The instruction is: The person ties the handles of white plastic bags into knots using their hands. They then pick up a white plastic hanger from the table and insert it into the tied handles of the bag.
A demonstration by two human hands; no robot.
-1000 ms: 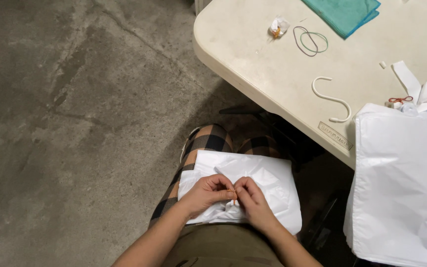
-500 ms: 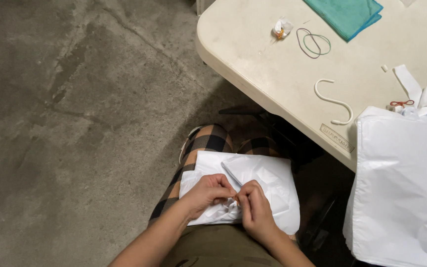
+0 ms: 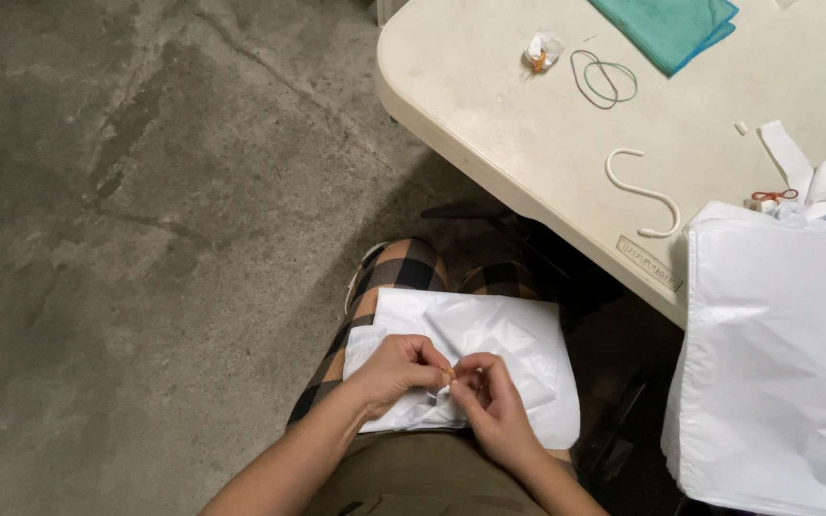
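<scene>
Both hands have drawn together since a moment ago, and the pale strip that stuck up between them is gone. Left hand and right hand now pinch fingertip to fingertip on a small orange band, closed around the gathered edge of the white plastic bag lying on the lap just beyond the grip.

Bare forearms, olive shirt, black-and-tan checked trousers.

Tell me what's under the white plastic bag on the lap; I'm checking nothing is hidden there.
The white plastic bag lies on checked trousers. Both hands, left hand and right hand, pinch its near edge. Whatever lies beneath its middle is covered.
</scene>
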